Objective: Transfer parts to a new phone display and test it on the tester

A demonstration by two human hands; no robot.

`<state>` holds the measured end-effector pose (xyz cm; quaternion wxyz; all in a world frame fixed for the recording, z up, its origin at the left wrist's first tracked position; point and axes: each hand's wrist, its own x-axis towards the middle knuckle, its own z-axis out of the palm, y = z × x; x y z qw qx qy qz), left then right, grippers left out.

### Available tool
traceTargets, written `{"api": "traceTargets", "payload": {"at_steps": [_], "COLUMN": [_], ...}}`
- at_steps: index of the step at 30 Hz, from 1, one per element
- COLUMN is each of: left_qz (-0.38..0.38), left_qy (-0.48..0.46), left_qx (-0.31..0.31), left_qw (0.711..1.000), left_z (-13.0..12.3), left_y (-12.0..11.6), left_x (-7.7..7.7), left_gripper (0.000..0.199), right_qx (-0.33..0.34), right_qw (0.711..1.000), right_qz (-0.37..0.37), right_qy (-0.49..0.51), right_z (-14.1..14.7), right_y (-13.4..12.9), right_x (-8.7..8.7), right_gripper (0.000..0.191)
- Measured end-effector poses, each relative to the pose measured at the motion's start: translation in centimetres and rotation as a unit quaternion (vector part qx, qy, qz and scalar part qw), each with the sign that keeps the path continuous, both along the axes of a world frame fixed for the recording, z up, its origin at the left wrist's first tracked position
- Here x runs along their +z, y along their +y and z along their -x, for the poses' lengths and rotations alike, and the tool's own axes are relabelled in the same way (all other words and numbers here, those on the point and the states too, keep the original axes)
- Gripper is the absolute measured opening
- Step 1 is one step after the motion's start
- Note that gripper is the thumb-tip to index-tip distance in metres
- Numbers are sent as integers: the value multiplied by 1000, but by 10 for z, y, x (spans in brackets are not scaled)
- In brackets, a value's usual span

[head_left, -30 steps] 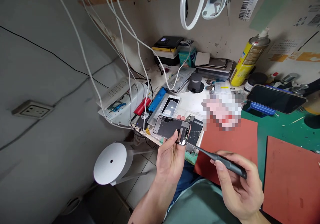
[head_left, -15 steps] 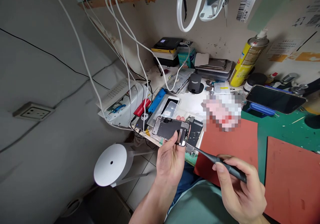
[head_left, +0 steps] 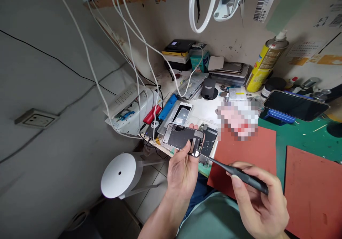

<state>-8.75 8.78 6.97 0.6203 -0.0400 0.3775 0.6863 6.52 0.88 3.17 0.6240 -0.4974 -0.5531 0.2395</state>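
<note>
My left hand (head_left: 184, 169) is closed around a phone screen assembly (head_left: 179, 138), thumb on its dark inner side and fingers beneath. Small metal parts show along the assembly's right end. In my right hand (head_left: 263, 199) is a slim black screwdriver (head_left: 245, 177), pinched between thumb and fingers. Its thin shaft points left, and the tip lies at the lower right corner of the assembly; whether it touches cannot be made out. Just behind the assembly, an opened phone body (head_left: 208, 141) with a dark battery lies on the bench, partly covered by my left fingers.
Red-brown mats (head_left: 247, 153) lie on the green bench mat (head_left: 307, 135). A phone (head_left: 296, 104) rests on a blue stand at right, near a yellow spray can (head_left: 265, 64). White cables (head_left: 148, 61) hang at left above a white stool (head_left: 119, 175). A pixelated patch hides part of the bench.
My right hand and the screwdriver handle have shifted slightly right and down. The tip stays by the assembly's corner, and my left hand is almost unmoved.
</note>
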Motion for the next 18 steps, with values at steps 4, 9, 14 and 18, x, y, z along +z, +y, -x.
{"api": "traceTargets", "payload": {"at_steps": [4, 9, 14, 18], "left_qz": [-1, 3, 7, 2], "left_qy": [7, 5, 0, -1], "left_qx": [-3, 4, 10, 10], "left_qw": [1000, 1000, 1000, 1000], "left_z": [0, 0, 0, -1], "left_y": [-2, -3, -3, -2], "left_x": [0, 0, 0, 0], "left_gripper": [61, 64, 64, 61], "right_qx": [-49, -25, -23, -56], "right_qw": [998, 1000, 1000, 998], "right_qz": [4, 8, 5, 26], "right_qy": [-30, -3, 12, 0], "right_z": [-1, -1, -1, 1], "right_y": [-1, -2, -2, -2], "right_x": [0, 0, -1, -1], "right_gripper": [29, 28, 27, 27]}}
